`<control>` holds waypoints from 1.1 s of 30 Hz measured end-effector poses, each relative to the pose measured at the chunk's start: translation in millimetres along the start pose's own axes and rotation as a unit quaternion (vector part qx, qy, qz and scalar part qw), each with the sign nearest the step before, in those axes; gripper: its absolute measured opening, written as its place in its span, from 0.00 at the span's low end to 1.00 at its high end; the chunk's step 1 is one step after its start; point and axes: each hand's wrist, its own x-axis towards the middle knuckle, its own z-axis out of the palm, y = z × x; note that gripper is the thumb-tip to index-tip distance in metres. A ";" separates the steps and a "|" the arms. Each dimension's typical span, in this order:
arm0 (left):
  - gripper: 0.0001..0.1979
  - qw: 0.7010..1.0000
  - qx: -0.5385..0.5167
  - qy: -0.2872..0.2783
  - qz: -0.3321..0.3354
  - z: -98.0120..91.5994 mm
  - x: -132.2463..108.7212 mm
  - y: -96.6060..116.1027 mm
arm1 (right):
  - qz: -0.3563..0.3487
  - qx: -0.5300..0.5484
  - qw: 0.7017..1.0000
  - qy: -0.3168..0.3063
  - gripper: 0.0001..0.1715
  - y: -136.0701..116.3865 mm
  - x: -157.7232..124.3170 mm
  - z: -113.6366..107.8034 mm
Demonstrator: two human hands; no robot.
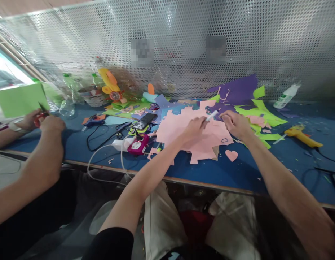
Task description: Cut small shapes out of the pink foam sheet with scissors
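Observation:
My left hand (194,129) rests over a large pink paper sheet (172,131) with jagged, cut edges. Its fingers are closed around a white pen (212,115), which points up and to the right. Close to the pen's far end, my right hand (236,124) is curled with thumb and finger pressed together; what it holds, if anything, is hidden. A small dark outline (224,140) is drawn on the pink sheet, below my right hand. Nearby on the blue table lies a cut-out pink paper heart (231,155).
At left, a co-worker's hands (49,123) hold red-handled scissors (40,117) by green paper (22,99). A pink power adapter (139,144), phone (145,121) and cables lie left of the sheet. A yellow glue gun (304,136) and white glue bottle (287,96) are at right.

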 end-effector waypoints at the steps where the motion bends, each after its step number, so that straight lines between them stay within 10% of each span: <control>1: 0.16 0.999 0.014 0.032 -0.033 -6.0 1.3 -6.4 | 0.008 -0.002 1.000 0.000 0.26 4.4 1.0 0.6; 6: 0.20 0.961 0.104 0.155 -0.206 -43.9 -3.0 -47.1 | 0.033 0.000 0.999 -0.036 0.25 12.2 4.2 9.2; 14: 0.26 0.865 0.264 0.080 -0.418 -72.9 -24.5 -95.6 | 0.087 0.003 0.987 -0.132 0.25 16.7 6.8 15.0; 24: 0.24 0.955 0.224 -0.024 -0.192 -28.8 -14.8 -54.6 | 0.197 0.028 0.971 -0.134 0.32 27.1 6.5 24.6; 33: 0.16 0.993 0.070 0.080 0.058 -24.7 -4.7 -2.3 | 0.225 0.283 0.923 -0.130 0.11 31.2 13.5 25.0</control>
